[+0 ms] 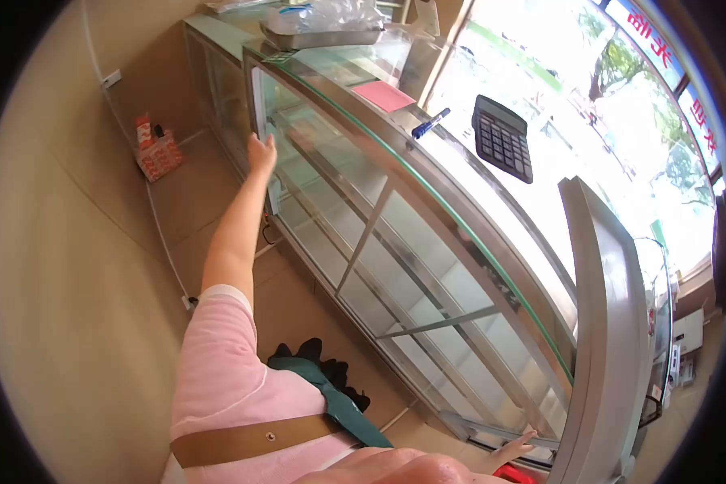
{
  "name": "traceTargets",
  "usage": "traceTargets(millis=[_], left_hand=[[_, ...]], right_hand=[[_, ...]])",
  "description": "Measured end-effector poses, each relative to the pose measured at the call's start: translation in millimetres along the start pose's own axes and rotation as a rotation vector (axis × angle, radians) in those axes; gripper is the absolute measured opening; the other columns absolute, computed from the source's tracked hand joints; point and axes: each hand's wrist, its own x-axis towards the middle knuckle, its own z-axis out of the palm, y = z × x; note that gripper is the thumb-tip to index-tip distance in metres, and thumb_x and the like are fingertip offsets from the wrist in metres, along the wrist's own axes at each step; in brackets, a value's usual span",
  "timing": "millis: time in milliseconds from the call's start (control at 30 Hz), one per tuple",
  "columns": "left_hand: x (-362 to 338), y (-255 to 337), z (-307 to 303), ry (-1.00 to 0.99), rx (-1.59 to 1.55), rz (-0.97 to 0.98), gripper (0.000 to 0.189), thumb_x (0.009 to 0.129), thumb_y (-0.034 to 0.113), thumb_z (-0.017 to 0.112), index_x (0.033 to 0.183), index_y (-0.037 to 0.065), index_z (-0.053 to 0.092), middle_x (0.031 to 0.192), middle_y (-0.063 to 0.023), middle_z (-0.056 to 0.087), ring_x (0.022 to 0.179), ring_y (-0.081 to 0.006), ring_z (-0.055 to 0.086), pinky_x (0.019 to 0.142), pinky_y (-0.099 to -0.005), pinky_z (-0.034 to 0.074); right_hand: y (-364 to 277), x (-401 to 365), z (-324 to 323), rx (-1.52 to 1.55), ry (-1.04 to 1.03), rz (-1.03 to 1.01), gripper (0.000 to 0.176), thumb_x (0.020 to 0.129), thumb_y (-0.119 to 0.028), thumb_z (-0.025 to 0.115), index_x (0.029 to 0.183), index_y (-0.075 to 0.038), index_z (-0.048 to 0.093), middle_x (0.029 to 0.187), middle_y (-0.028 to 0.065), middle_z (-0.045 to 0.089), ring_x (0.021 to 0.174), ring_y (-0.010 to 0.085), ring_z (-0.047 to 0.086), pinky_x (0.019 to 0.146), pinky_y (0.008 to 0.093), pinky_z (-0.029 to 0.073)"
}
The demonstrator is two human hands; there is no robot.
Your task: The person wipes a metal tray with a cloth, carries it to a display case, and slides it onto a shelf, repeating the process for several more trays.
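Observation:
A long glass display case (379, 234) with metal-framed panels runs from the upper left to the lower right. My left hand (261, 153) is stretched out to its far end, by the white upright frame (258, 101). The thumb and fingers there look apart, and whether they press on the frame is hard to see. Low at the right, my right hand (515, 450) is at the near end of the case, fingers extended along the bottom metal frame. Beside it lies a red object (511, 474), partly out of view. The shelves behind the glass show blurred reflections.
On the glass top are a black calculator (502, 139), a blue marker (431, 123), a pink paper (384, 96) and a metal tray (323, 39) with plastic bags. A grey upright panel (609, 323) stands at right. A red-and-white box (160, 156) sits by the wall.

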Motion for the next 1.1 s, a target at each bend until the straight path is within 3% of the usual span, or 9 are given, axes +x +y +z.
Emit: traceTargets(millis=[200, 433, 467, 600, 667, 733, 900, 1000, 1100], left_hand=[[86.5, 0.6, 12.5, -0.093, 0.117, -0.019, 0.058, 0.086, 0.042, 0.051, 0.118, -0.006, 0.046, 0.117, -0.0279, 0.051, 0.111, -0.0407, 0.049, 0.093, -0.0438, 0.039], [104.9, -19.6, 21.8, -0.1, 0.192, 0.162, 0.054, 0.093, 0.048, 0.031, 0.104, -0.001, 0.053, 0.102, -0.0256, 0.059, 0.095, -0.0419, 0.056, 0.081, -0.0498, 0.043], [110.5, -24.4, 26.3, -0.092, 0.252, 0.057, 0.055, 0.093, 0.048, 0.03, 0.105, -0.001, 0.053, 0.104, -0.0249, 0.059, 0.096, -0.043, 0.056, 0.081, -0.0501, 0.042], [114.2, -34.8, 30.7, -0.097, 0.223, 0.117, 0.048, 0.094, 0.042, 0.033, 0.104, 0.0, 0.053, 0.102, -0.0241, 0.06, 0.095, -0.0434, 0.055, 0.079, -0.0499, 0.042], [86.9, -19.6, 21.3, -0.079, 0.184, 0.151, 0.045, 0.094, 0.04, 0.034, 0.101, 0.0, 0.054, 0.098, -0.0237, 0.06, 0.093, -0.0433, 0.055, 0.077, -0.0498, 0.043], [43.2, 5.7, 11.9, -0.105, 0.165, 0.181, 0.042, 0.094, 0.037, 0.035, 0.098, 0.001, 0.055, 0.095, -0.0234, 0.061, 0.09, -0.043, 0.055, 0.074, -0.0495, 0.043], [-56.0, 57.8, -16.9, -0.253, 0.017, 0.349, 0.033, 0.095, 0.029, 0.04, 0.091, 0.0, 0.055, 0.082, -0.0219, 0.06, 0.078, -0.0425, 0.055, 0.063, -0.0454, 0.042], [-91.9, 69.6, -26.3, -0.371, -0.086, 0.452, 0.031, 0.095, 0.027, 0.041, 0.089, 0.0, 0.054, 0.077, -0.0211, 0.058, 0.072, -0.0417, 0.054, 0.06, -0.0435, 0.041], [-121.7, 87.4, -39.3, -0.511, -0.157, 0.484, 0.032, 0.095, 0.028, 0.041, 0.091, 0.0, 0.055, 0.073, -0.0202, 0.056, 0.068, -0.0389, 0.053, 0.059, -0.0416, 0.04]], right_hand=[[6.4, -29.6, 22.0, -0.011, -0.018, 0.052, 0.08, 0.086, -0.054, 0.049, 0.132, 0.006, 0.024, 0.132, 0.0227, 0.037, 0.121, 0.0309, 0.037, 0.1, 0.0366, 0.03], [26.6, -62.1, 76.6, 0.064, -0.359, -0.014, 0.091, 0.084, -0.057, 0.05, 0.137, 0.005, 0.011, 0.141, 0.0214, 0.026, 0.131, 0.0277, 0.024, 0.106, 0.0357, 0.021], [27.8, -65.9, 81.5, 0.079, -0.383, -0.012, 0.093, 0.084, -0.058, 0.05, 0.138, 0.005, 0.01, 0.142, 0.0212, 0.025, 0.133, 0.0273, 0.023, 0.107, 0.0356, 0.019], [31.8, -75.7, 83.9, 0.1, -0.269, 0.125, 0.109, 0.079, -0.062, 0.054, 0.139, 0.005, -0.008, 0.145, 0.0194, 0.02, 0.135, 0.0255, 0.018, 0.109, 0.0342, 0.013], [39.3, -67.8, 82.1, 0.098, -0.237, 0.142, 0.111, 0.078, -0.061, 0.058, 0.141, 0.002, -0.008, 0.123, 0.0084, 0.037, 0.103, 0.0148, 0.033, 0.08, 0.0257, 0.027], [44.4, -65.3, 74.2, 0.099, -0.224, 0.148, 0.111, 0.078, -0.06, 0.059, 0.141, 0.002, -0.007, 0.112, 0.0045, 0.045, 0.088, 0.0105, 0.041, 0.068, 0.0222, 0.035], [55.7, -46.3, 65.9, 0.121, -0.19, -0.033, 0.109, 0.081, -0.056, 0.058, 0.138, 0.009, -0.007, 0.122, 0.0128, 0.04, 0.106, 0.018, 0.042, 0.091, 0.0271, 0.033], [42.7, -41.6, 53.7, 0.114, -0.254, 0.12, 0.108, 0.081, -0.055, 0.057, 0.138, 0.008, -0.01, 0.147, 0.0185, 0.013, 0.136, 0.0255, 0.014, 0.11, 0.0344, 0.012], [44.3, -31.6, 45.4, 0.158, -0.244, 0.074, 0.107, 0.082, -0.053, 0.058, 0.138, 0.009, -0.01, 0.148, 0.0194, 0.009, 0.137, 0.0262, 0.011, 0.11, 0.0347, 0.011]])
